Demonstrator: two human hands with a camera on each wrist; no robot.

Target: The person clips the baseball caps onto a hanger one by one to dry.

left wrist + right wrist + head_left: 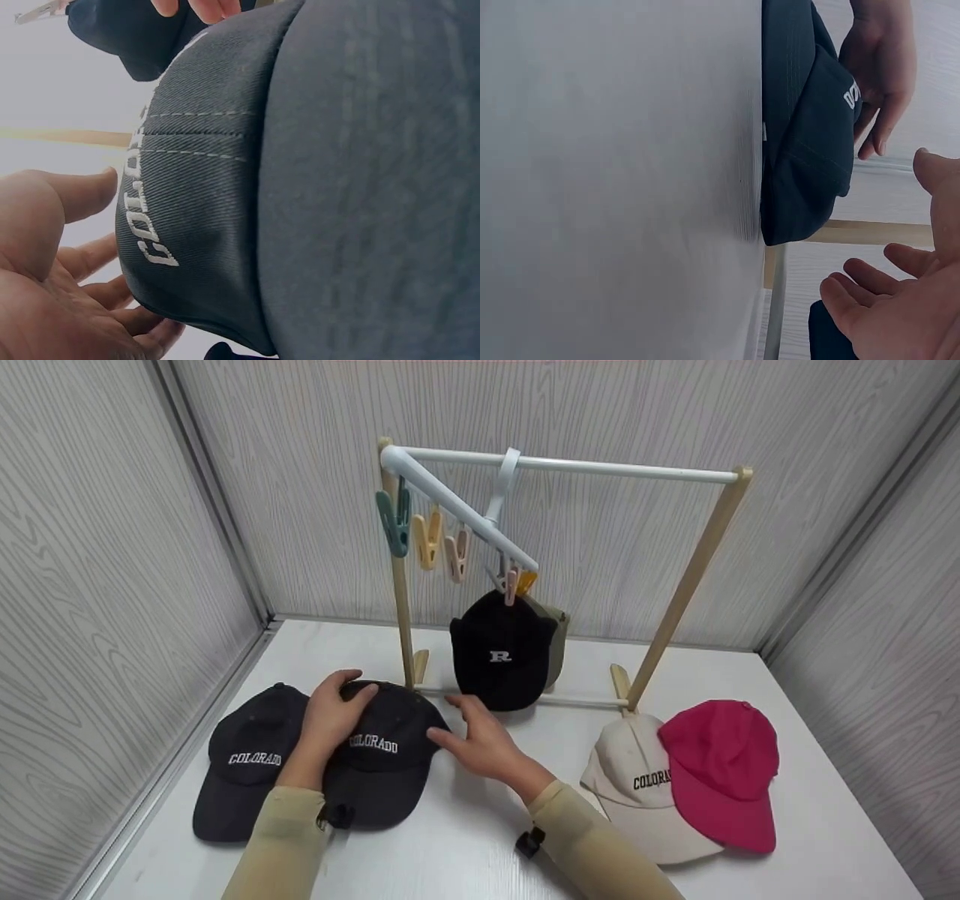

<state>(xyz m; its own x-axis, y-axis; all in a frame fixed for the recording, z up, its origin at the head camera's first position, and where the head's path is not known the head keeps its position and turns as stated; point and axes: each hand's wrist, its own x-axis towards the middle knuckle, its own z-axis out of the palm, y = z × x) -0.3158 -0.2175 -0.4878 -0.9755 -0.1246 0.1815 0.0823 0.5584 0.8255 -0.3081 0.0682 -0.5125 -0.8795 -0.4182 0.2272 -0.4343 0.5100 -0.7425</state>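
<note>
A dark cap lettered COLORADO (375, 744) lies on the table between both hands, its brim toward me. My left hand (335, 712) is at the cap's upper left side. In the left wrist view, its fingers (112, 292) reach along the edge of the crown and the thumb is held out from them. Beside the cap's right side is my right hand (484, 739), fingers spread and thumb pointing at the crown. The right wrist view shows that hand (904, 304) apart from the cap, with nothing in it.
Another dark COLORADO cap (251, 761) lies at left. A beige cap (626, 765) and a red cap (724, 750) overlap at right. Behind, a rack (637, 469) carries a clip hanger (465, 510); a black cap with an R (502, 675) and a khaki cap (557, 649) hang from it.
</note>
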